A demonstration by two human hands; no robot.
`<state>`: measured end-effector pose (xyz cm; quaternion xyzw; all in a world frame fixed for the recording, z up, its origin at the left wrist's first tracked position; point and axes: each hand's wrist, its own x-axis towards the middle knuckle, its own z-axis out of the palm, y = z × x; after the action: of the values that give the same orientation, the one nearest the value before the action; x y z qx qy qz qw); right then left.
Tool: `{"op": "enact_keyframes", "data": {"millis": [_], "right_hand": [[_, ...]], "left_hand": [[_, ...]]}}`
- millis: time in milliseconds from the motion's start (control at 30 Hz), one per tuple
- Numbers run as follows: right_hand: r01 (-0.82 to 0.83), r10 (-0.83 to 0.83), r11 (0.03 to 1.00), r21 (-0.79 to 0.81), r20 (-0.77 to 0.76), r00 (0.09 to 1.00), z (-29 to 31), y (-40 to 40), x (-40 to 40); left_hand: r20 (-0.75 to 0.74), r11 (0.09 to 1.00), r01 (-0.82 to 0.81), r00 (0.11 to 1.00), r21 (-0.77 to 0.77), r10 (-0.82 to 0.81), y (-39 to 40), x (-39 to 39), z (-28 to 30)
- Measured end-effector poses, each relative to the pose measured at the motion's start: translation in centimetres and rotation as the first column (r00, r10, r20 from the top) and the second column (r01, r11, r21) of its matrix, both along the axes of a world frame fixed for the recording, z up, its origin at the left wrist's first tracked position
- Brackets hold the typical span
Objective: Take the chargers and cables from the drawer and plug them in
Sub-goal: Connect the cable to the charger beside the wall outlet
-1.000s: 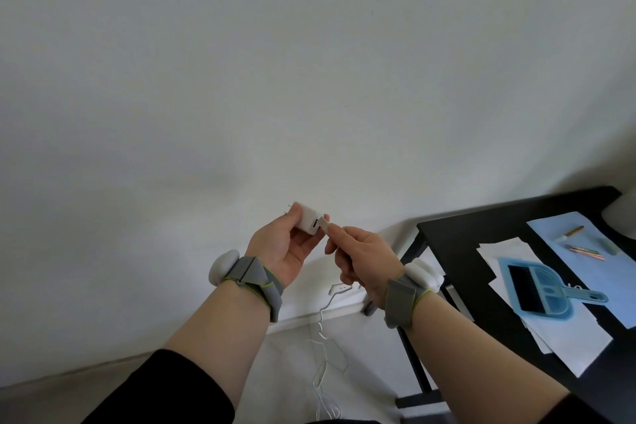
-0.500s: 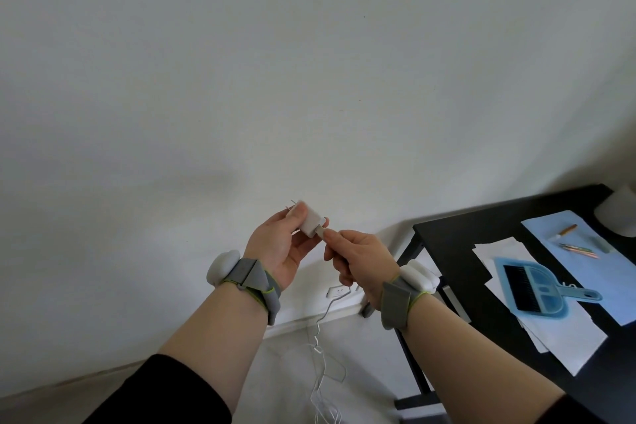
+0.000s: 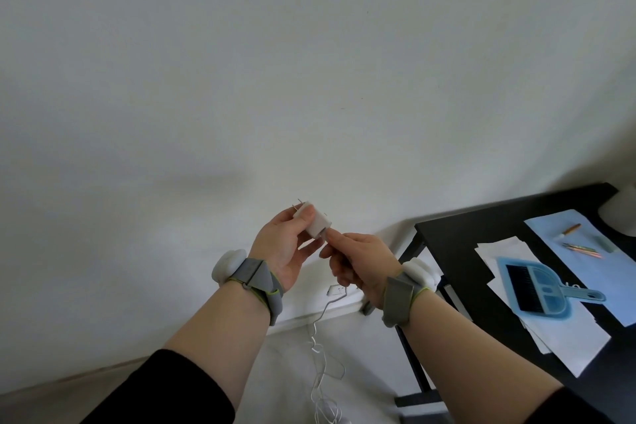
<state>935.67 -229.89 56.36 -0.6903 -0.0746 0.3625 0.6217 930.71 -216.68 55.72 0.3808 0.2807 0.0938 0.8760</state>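
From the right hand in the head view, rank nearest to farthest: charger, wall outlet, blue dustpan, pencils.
1. Charger: at the right hand's fingertips, held by the left hand.
2. Wall outlet: just below, on the wall.
3. Blue dustpan: right, on the table.
4. Pencils: farther right.

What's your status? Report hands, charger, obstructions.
Left hand gripping white charger, prongs up. Right hand pinching white cable end at charger's port; seating not visible. Wall outlet below, nothing blocking it.

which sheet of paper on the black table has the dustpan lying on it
The white paper nearer the person; the blue dustpan with its brush rests on it. The light blue sheet farther back carries only pencils.
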Motion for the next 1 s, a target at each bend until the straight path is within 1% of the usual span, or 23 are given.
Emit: {"op": "enact_keyframes", "data": {"millis": [67, 167, 267, 400, 634, 734, 800, 834, 900, 1000], "right_hand": [[-0.013, 0.013, 1.000, 0.000, -0.088, 0.996, -0.3, -0.1, 0.5], [-0.038, 0.040, 0.999, 0.012, -0.199, 0.979, -0.9, -0.4, 1.2], [-0.039, 0.050, 0.998, 0.049, -0.255, 0.966, -1.7, -0.8, 1.8], [0.030, -0.003, 0.996, 0.082, -0.304, 0.953, -2.9, -1.4, 2.8], [0.086, -0.050, 0.994, 0.063, -0.443, 0.895, -6.3, -2.6, 5.1], [0.121, -0.079, 0.991, 0.062, -0.463, 0.883, -7.9, -3.1, 5.9], [0.162, -0.116, 0.985, 0.051, -0.494, 0.862, -9.5, -3.5, 6.9], [0.183, -0.136, 0.982, 0.043, -0.509, 0.850, -10.2, -3.7, 7.3], [0.216, -0.161, 0.976, 0.038, -0.543, 0.824, -11.7, -4.0, 8.2], [0.261, -0.174, 0.964, 0.056, -0.610, 0.773, -14.1, -4.3, 9.3]], "left_hand": [[-0.005, 0.999, 0.032, 0.999, 0.031, -0.032, 0.0, 0.1, -0.4], [0.000, 0.996, 0.080, 0.997, 0.027, -0.080, -0.4, 0.4, -1.0], [-0.014, 0.991, 0.133, 0.991, 0.031, -0.133, -1.1, 0.8, -1.6], [-0.017, 0.986, 0.162, 0.987, 0.042, -0.162, -1.8, 1.5, -2.7], [-0.079, 0.975, 0.212, 0.975, 0.072, -0.207, -3.5, 3.7, -5.8], [-0.147, 0.981, 0.191, 0.972, 0.031, -0.185, -4.1, 4.1, -7.8], [-0.240, 0.982, 0.186, 0.955, 0.027, -0.174, -4.5, 4.5, -10.2], [-0.293, 0.976, 0.211, 0.938, 0.053, -0.186, -4.7, 4.6, -11.4], [-0.394, 0.937, 0.324, 0.884, 0.129, -0.251, -5.4, 4.7, -13.6], [-0.478, 0.882, 0.442, 0.817, 0.163, -0.322, -7.2, 5.1, -16.9]]}}
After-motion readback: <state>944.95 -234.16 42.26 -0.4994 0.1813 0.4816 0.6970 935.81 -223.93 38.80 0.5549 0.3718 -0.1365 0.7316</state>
